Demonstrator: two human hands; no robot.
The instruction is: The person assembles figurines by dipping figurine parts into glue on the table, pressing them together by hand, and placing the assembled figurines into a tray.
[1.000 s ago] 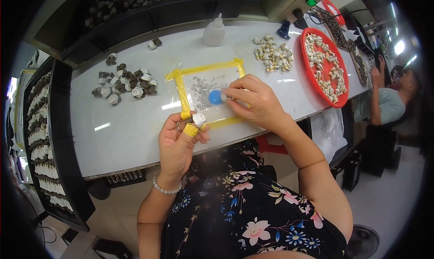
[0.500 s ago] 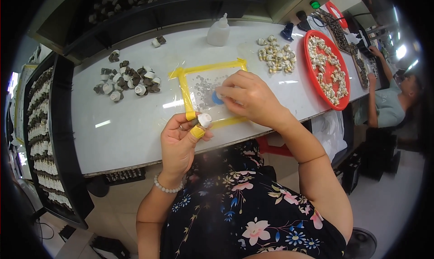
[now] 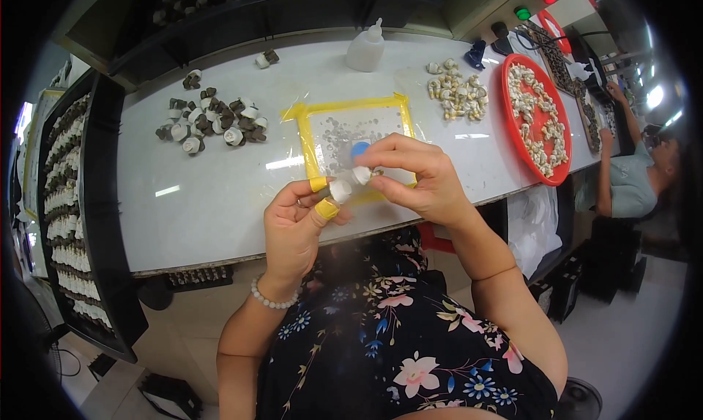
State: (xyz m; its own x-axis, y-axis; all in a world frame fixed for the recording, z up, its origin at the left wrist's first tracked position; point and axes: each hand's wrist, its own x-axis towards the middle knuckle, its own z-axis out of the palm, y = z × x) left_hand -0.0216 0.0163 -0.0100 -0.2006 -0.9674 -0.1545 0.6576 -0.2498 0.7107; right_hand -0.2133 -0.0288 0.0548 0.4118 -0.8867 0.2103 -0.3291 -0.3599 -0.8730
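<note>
Left hand (image 3: 293,218): grip narrow, yellow-wrapped thumb and forefinger pinching a larger white piece (image 3: 340,192) at the fingertips. Right hand (image 3: 425,178): grip narrow, thumb and fingers holding a smaller white piece (image 3: 362,175), its gold-toned end toward them. Both pieces — over the near edge of the yellow-taped panel (image 3: 307,142) on the table (image 3: 205,222), just beside each other; contact cannot be told. Step, as judged: end-to-end fitting; next move seemingly calls for careful alignment and steady fingertips.

We held a rounded white piece (image 3: 340,191) by the near edge of the yellow-taped frame (image 3: 307,142), and a smaller white piece (image 3: 362,175) farther right along it.
</note>
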